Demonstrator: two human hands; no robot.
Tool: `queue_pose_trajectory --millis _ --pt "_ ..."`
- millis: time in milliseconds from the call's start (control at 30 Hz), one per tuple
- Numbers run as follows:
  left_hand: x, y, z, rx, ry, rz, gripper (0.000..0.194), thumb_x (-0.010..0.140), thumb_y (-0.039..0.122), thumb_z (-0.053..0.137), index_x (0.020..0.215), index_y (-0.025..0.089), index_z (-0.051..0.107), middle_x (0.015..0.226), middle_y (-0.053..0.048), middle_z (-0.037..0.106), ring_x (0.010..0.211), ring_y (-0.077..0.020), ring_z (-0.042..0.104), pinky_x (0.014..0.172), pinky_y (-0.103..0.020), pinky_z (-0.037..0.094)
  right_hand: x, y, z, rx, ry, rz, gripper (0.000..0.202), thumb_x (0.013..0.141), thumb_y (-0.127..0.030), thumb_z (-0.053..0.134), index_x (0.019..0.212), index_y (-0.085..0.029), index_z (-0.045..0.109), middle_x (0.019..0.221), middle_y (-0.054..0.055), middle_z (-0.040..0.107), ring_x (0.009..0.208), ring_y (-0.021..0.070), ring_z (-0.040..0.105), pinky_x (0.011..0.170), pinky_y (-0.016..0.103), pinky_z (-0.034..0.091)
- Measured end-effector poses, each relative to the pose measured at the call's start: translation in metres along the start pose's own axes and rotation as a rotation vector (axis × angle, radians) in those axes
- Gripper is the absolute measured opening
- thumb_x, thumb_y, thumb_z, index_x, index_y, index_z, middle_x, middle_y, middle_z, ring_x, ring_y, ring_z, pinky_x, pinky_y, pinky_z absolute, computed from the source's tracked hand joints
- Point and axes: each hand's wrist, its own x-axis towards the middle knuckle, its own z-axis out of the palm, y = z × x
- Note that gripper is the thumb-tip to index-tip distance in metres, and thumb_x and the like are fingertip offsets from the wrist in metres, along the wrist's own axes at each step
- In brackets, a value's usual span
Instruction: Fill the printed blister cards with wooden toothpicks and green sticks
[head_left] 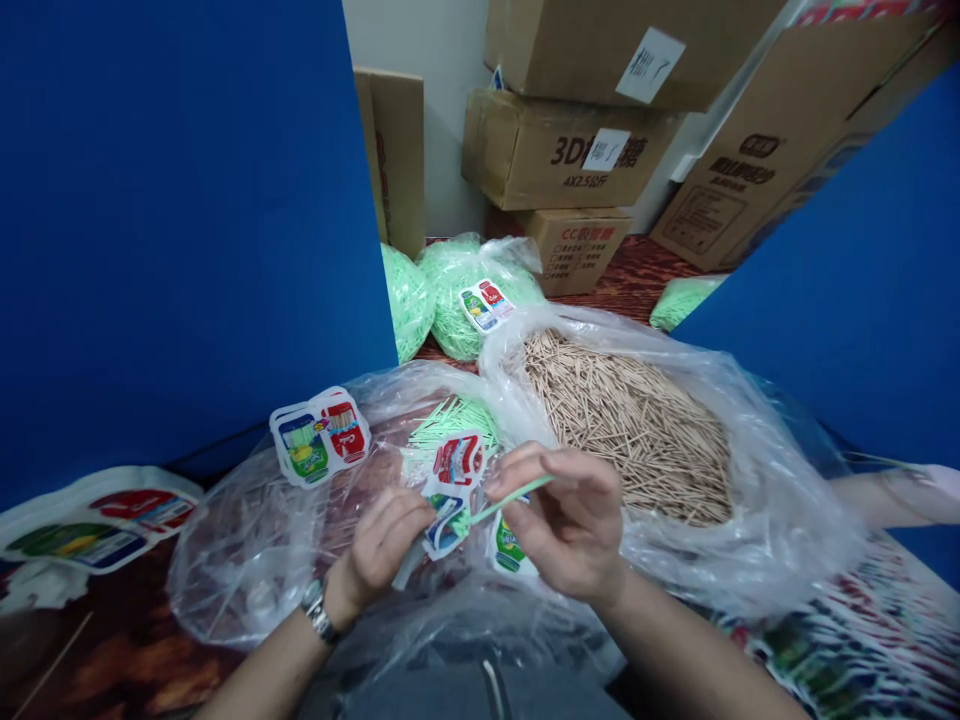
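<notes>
My left hand (pixel 386 540), with a watch on its wrist, pinches a small printed pack (pixel 459 465) with red cola and blue-green soda pictures. Thin green sticks (pixel 517 494) lie between the thumb and fingers of my right hand (pixel 574 520), their far end touching the pack. Below them, partly hidden by my right hand, is another printed pack (pixel 510 545). Just behind my hands, a pile of green sticks (pixel 450 418) rests in an open clear plastic bag (pixel 247 560). To the right, a second clear bag (pixel 780 430) holds many brown sticks (pixel 637 430).
Printed packs (pixel 321 437) lie on the left bag, and a larger printed sheet (pixel 105 520) is at far left. Tied bags of green sticks (pixel 465 310) sit behind. Cardboard boxes (pixel 562 145) are stacked at the back. Blue panels (pixel 187 200) flank both sides. Another person's arm (pixel 892 497) reaches in from the right.
</notes>
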Motion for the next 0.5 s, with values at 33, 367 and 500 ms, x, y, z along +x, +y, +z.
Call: queue_pose_trajectory --millis 33,367,500 --pt "0.001 0.003 0.000 -0.005 -0.006 0.004 0.019 0.092 0.015 0.049 0.108 0.010 0.058 0.087 -0.013 0.068 0.086 -0.0211 0.063 0.073 -0.036 0.055 -0.003 -0.002 0.003 -0.033 -0.016 -0.027 0.055 0.082 -0.006 0.056 0.129 -0.030 0.039 0.089 0.001 0.067 0.080 0.0172 0.063 0.076 0.039 0.053" --pt "-0.009 0.036 -0.006 -0.131 0.062 -0.129 0.024 0.083 0.012 0.062 0.107 0.013 0.059 0.086 -0.011 0.068 0.082 -0.0217 0.064 0.071 -0.036 0.053 -0.023 -0.010 -0.004 -0.606 -0.358 -0.153 0.036 0.092 -0.036 0.048 0.126 -0.026 0.052 0.138 0.009 0.048 0.129 0.0279 0.040 0.105 0.052 0.034" --pt "-0.012 0.050 -0.011 -0.249 0.044 -0.422 0.018 0.079 0.017 0.069 0.097 0.017 0.065 0.082 -0.006 0.071 0.073 -0.0191 0.065 0.067 -0.030 0.052 -0.029 0.014 -0.007 -0.256 -0.368 0.359 0.045 0.093 -0.038 0.046 0.135 -0.024 0.041 0.129 0.011 0.055 0.117 0.0223 0.054 0.093 0.041 0.047"
